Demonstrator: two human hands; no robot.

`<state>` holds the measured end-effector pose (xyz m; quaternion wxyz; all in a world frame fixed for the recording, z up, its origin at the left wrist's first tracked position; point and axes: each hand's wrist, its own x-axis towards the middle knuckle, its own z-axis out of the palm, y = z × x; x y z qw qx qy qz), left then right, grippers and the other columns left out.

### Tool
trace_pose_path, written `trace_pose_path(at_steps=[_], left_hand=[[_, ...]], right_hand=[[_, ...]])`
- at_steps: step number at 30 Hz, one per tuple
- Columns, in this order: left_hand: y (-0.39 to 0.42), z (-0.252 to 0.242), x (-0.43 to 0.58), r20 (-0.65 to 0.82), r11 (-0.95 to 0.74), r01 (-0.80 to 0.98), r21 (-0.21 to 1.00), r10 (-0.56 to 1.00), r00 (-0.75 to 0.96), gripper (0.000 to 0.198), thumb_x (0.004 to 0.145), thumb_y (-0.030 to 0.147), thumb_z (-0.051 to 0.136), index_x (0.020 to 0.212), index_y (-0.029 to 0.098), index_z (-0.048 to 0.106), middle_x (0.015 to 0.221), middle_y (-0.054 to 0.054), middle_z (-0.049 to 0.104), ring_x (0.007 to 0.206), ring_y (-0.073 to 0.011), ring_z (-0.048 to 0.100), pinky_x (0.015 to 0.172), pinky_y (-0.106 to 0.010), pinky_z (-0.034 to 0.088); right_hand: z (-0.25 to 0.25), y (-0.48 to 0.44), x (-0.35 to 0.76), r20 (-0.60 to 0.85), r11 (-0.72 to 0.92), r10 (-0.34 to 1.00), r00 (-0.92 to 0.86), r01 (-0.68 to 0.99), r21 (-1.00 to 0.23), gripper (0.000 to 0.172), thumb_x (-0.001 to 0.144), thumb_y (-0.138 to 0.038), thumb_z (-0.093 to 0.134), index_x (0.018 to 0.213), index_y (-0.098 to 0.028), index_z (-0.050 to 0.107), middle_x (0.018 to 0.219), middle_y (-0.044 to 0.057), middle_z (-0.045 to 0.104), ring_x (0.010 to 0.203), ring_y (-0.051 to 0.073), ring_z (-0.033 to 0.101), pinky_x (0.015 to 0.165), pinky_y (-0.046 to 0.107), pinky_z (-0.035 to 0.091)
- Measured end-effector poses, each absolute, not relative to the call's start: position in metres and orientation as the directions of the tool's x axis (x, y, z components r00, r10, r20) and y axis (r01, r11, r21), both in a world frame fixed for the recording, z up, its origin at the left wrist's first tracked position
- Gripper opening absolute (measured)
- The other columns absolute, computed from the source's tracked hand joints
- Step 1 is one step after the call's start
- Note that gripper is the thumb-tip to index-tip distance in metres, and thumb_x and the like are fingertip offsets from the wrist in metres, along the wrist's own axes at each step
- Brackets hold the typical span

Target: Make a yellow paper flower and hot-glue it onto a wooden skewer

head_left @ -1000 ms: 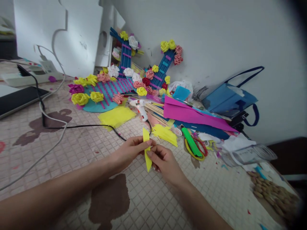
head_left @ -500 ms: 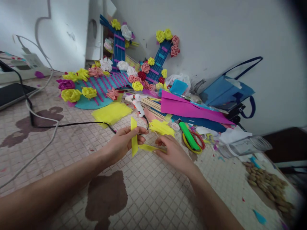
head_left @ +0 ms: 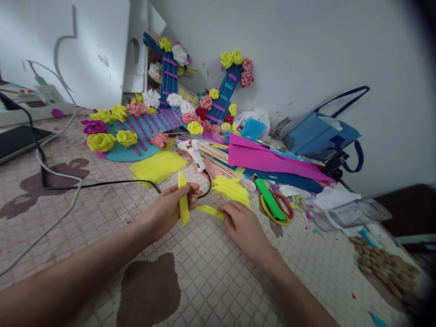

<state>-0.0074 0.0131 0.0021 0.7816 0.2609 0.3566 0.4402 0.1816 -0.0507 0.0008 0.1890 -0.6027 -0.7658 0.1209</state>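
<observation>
My left hand [head_left: 175, 204] is closed on a yellow strip [head_left: 183, 200], held upright under the thumb. My right hand [head_left: 240, 222] pinches the end of another yellow strip [head_left: 210, 210], which points left toward my left hand. The two strips are apart. Just beyond my right hand lies a pile of yellow strips [head_left: 232, 188]. A white glue gun [head_left: 193, 153] rests behind my hands, its black cord curving down beside my left fingers. A larger yellow sheet [head_left: 158, 167] lies beyond my left hand.
Decorated blue guitar shapes [head_left: 143, 131] with paper flowers stand at the back. Right of my hands are a green cutter [head_left: 270, 197], scissors [head_left: 288, 206], magenta sheets [head_left: 265, 156] and a blue bag [head_left: 323, 131]. Cables [head_left: 102, 183] cross the left side. Peanuts [head_left: 384, 268] lie far right.
My left hand has shifted slightly left with its strip. My right hand has closed more tightly on the second strip's end, and the gap between the hands has widened.
</observation>
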Motion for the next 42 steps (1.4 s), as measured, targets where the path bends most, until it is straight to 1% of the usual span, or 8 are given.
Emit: trace_pose_path(at_steps=[5, 12, 17, 22, 31, 36, 39, 42], left_hand=[[0.007, -0.004, -0.003, -0.242, 0.369, -0.397, 0.84, 0.911, 0.335, 0.019, 0.074, 0.028, 0.068, 0.079, 0.011, 0.061, 0.071, 0.0, 0.054, 0.052, -0.0043, 0.037, 0.048, -0.019, 0.028], [-0.009, -0.009, 0.007, -0.213, 0.295, -0.108, 0.95, 0.857, 0.469, 0.033, 0.071, 0.042, 0.069, 0.071, 0.015, 0.051, 0.057, 0.007, 0.04, 0.05, -0.0064, 0.032, 0.047, -0.021, 0.023], [-0.005, -0.009, 0.005, -0.26, 0.315, -0.058, 0.947, 0.861, 0.438, 0.034, 0.074, 0.042, 0.065, 0.063, 0.016, 0.046, 0.051, 0.007, 0.039, 0.047, -0.0067, 0.03, 0.047, -0.022, 0.021], [-0.004, -0.005, 0.005, -0.269, 0.372, -0.121, 0.92, 0.827, 0.494, 0.035, 0.072, 0.041, 0.066, 0.06, 0.016, 0.045, 0.048, 0.008, 0.035, 0.044, -0.0055, 0.026, 0.046, -0.022, 0.018], [-0.004, -0.007, 0.003, -0.278, 0.394, -0.132, 0.91, 0.814, 0.509, 0.034, 0.074, 0.04, 0.066, 0.063, 0.016, 0.045, 0.047, 0.008, 0.036, 0.044, -0.0051, 0.027, 0.045, -0.022, 0.018], [-0.002, -0.005, 0.0, -0.257, 0.376, -0.145, 0.915, 0.822, 0.508, 0.035, 0.074, 0.041, 0.067, 0.062, 0.016, 0.046, 0.049, 0.007, 0.036, 0.046, -0.0055, 0.026, 0.046, -0.022, 0.018], [0.0, -0.003, -0.001, -0.22, 0.344, -0.165, 0.924, 0.834, 0.506, 0.029, 0.072, 0.041, 0.069, 0.079, 0.015, 0.059, 0.052, 0.007, 0.038, 0.047, -0.0061, 0.025, 0.046, -0.022, 0.018], [0.0, -0.003, -0.001, -0.201, 0.307, -0.131, 0.943, 0.836, 0.51, 0.032, 0.071, 0.041, 0.07, 0.092, 0.016, 0.063, 0.054, 0.007, 0.039, 0.049, -0.0069, 0.027, 0.047, -0.022, 0.019]], right_hand=[[0.0, -0.043, 0.182, 0.008, -0.006, 0.999, 0.033, 0.416, -0.909, 0.008, 0.081, -0.023, 0.049, 0.08, -0.019, 0.056, 0.07, -0.001, 0.057, 0.061, 0.012, 0.052, 0.057, 0.025, 0.042], [-0.003, -0.048, 0.157, 0.031, 0.03, 1.0, 0.003, 0.235, -0.971, 0.009, 0.082, -0.026, 0.053, 0.086, -0.02, 0.058, 0.08, 0.0, 0.06, 0.071, 0.013, 0.056, 0.063, 0.025, 0.044], [0.006, -0.044, 0.171, 0.155, 0.115, 0.987, 0.051, 0.457, -0.882, 0.011, 0.085, -0.028, 0.05, 0.088, -0.02, 0.058, 0.083, 0.003, 0.062, 0.073, 0.015, 0.057, 0.065, 0.028, 0.045], [0.009, -0.018, 0.215, 0.485, 0.173, 0.867, 0.114, 0.844, -0.508, 0.012, 0.083, -0.027, 0.052, 0.09, -0.02, 0.059, 0.092, 0.007, 0.06, 0.091, 0.023, 0.052, 0.078, 0.037, 0.041], [-0.013, 0.001, 0.231, 0.426, 0.144, 0.905, 0.02, 0.926, -0.349, 0.006, 0.08, -0.018, 0.05, 0.076, -0.02, 0.055, 0.083, 0.005, 0.058, 0.087, 0.023, 0.051, 0.082, 0.04, 0.039], [0.004, -0.008, 0.222, 0.402, 0.173, 0.907, 0.13, 0.754, -0.634, 0.006, 0.08, -0.026, 0.053, 0.077, -0.02, 0.055, 0.092, 0.007, 0.059, 0.089, 0.022, 0.053, 0.074, 0.035, 0.044], [0.013, -0.022, 0.205, 0.25, 0.153, 0.955, 0.161, 0.455, -0.877, 0.012, 0.082, -0.032, 0.055, 0.079, -0.02, 0.052, 0.105, 0.008, 0.058, 0.096, 0.02, 0.055, 0.074, 0.031, 0.045], [0.014, -0.035, 0.184, 0.101, 0.072, 0.991, 0.083, 0.303, -0.95, 0.016, 0.081, -0.034, 0.057, 0.076, -0.021, 0.05, 0.094, 0.003, 0.06, 0.08, 0.015, 0.055, 0.068, 0.027, 0.044]])
